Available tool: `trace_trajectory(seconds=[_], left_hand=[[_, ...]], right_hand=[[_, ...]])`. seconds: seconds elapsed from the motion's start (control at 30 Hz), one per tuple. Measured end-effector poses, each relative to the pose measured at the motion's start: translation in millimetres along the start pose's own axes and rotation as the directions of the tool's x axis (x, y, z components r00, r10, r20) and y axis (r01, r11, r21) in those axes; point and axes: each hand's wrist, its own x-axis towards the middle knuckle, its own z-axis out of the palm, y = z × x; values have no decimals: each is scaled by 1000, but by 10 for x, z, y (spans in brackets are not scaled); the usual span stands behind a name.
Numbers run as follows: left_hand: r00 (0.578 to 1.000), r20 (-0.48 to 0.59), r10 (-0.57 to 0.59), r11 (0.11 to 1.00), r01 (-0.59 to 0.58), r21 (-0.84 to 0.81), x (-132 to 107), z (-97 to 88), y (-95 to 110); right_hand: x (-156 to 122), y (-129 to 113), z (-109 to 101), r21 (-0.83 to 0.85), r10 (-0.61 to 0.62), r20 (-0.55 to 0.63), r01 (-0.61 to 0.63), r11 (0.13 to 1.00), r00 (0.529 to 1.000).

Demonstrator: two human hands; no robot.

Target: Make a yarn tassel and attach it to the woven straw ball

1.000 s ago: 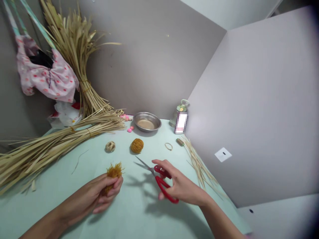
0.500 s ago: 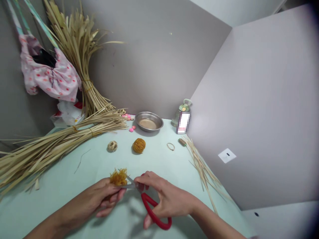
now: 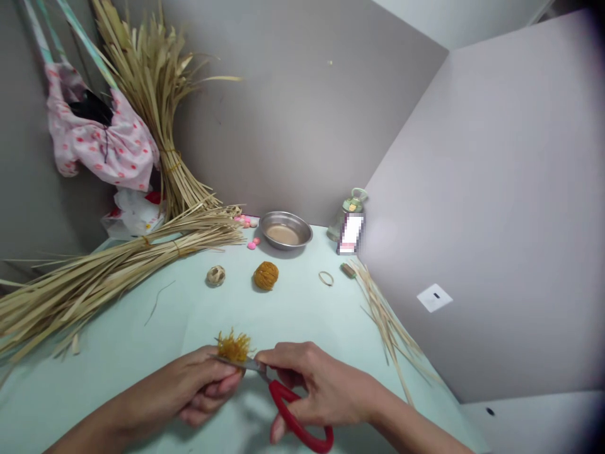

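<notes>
My left hand (image 3: 208, 384) pinches a frayed tuft of mustard-yellow yarn (image 3: 234, 346), its loose ends fanning upward above the fingers. In my right hand (image 3: 316, 384) is a pair of scissors with red handles (image 3: 302, 422), the thumb through one loop. The blades lie nearly closed across the base of the tuft, just above my left fingertips. Beyond the hands sit a ball of mustard yarn (image 3: 266, 276) and a small woven openwork ball (image 3: 216, 275).
Bundles of dried straw strips (image 3: 142, 258) cover the table's left side. A metal bowl (image 3: 286, 231) of liquid stands at the back, near a green bottle (image 3: 352, 205) and a phone (image 3: 350, 233). Thin strips (image 3: 382, 315) and a small ring (image 3: 326, 278) lie to the right.
The scissor blades have gone from spread to nearly closed at the tuft. Both hands sit slightly lower in view, and the yarn tuft has shifted a little right and down.
</notes>
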Motion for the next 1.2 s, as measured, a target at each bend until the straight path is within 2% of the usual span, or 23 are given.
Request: trace_trajectory(seconds=[0.27,0.43,0.57,0.77,1.0,1.2], left_hand=[[998,44,-49,999,49,-4,8,0,7],[996,42,-84,996,83,13,13,26,-9],[994,27,-106,994,105,34,0,44,-5],[986,132,-105,994,99,49,-10,65,26],[985,158,-65,998,65,6,28,65,-9],[996,74,48,998,-45,-40,49,-15,-68]], right_hand=[[-85,-13,93,154,67,27,-70,986,997],[-88,-46,121,18,56,-32,-56,998,998],[-60,-62,111,-33,39,-28,-40,999,999],[-91,-18,124,165,99,38,-104,981,994],[-152,1,261,335,187,23,-184,924,982],[-149,10,307,411,223,-31,-191,891,974]])
